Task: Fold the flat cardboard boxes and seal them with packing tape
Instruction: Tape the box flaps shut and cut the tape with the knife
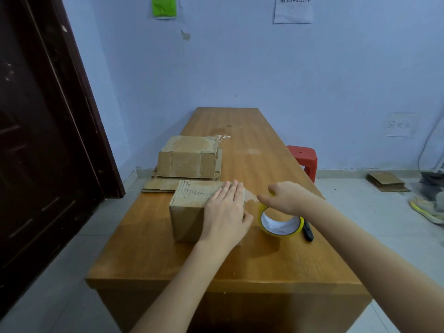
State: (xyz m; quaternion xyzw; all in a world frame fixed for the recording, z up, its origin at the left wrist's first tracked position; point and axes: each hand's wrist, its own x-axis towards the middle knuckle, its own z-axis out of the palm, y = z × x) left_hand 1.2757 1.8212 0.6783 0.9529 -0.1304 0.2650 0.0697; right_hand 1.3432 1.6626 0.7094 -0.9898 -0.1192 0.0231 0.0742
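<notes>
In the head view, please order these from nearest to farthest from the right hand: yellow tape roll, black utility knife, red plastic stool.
1. Yellow tape roll: gripped by the right hand.
2. Black utility knife: on the table, just right of the roll.
3. Red plastic stool: on the floor beyond the table's right edge.

Both bare forearms reach forward over the desk (pixel 240 260): the left hand (pixel 225 212) lies flat, fingers (pixel 234 189) straight and together, while the right hand (pixel 286 197) curls, pinching.
</notes>
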